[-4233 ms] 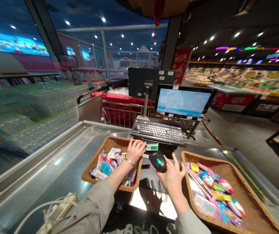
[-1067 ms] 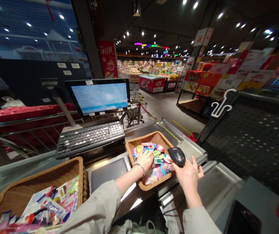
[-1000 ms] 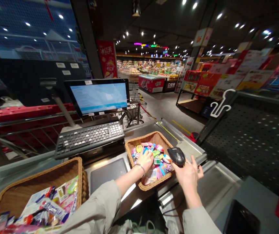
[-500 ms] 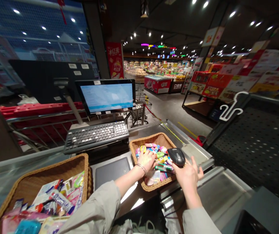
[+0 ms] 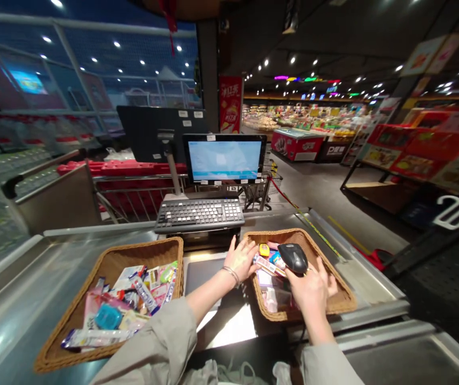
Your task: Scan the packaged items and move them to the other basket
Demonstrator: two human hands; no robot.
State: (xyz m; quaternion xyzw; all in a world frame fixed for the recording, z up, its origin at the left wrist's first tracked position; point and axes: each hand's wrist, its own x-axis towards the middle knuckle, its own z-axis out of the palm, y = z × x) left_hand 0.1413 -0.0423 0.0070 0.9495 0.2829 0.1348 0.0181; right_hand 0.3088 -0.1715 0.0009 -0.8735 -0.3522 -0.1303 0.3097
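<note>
My right hand (image 5: 312, 289) is closed around a black handheld barcode scanner (image 5: 293, 258), with its head over the right wicker basket (image 5: 267, 314). Small colourful packets lie in this basket, partly hidden by the scanner and hand. At its left rim is my left hand (image 5: 240, 262), a bracelet on the wrist. Thumb and forefinger appear to pinch the end of a slim white-and-pink pack (image 5: 270, 266); the other fingers are spread. A yellow round item (image 5: 264, 249) sits just beyond the fingertips.
A left wicker basket (image 5: 180, 267) holds several mixed packets on the metal counter (image 5: 8, 321). Behind stand a keyboard (image 5: 201, 213) and a lit monitor (image 5: 226, 159). A flat dark plate (image 5: 201, 275) lies between the baskets. A white hook (image 5: 449, 211) hangs at right.
The view has turned left, so the surroundings sit further right. My left hand has moved from over the basket's middle to its left rim. The scanner stays in my right hand.
</note>
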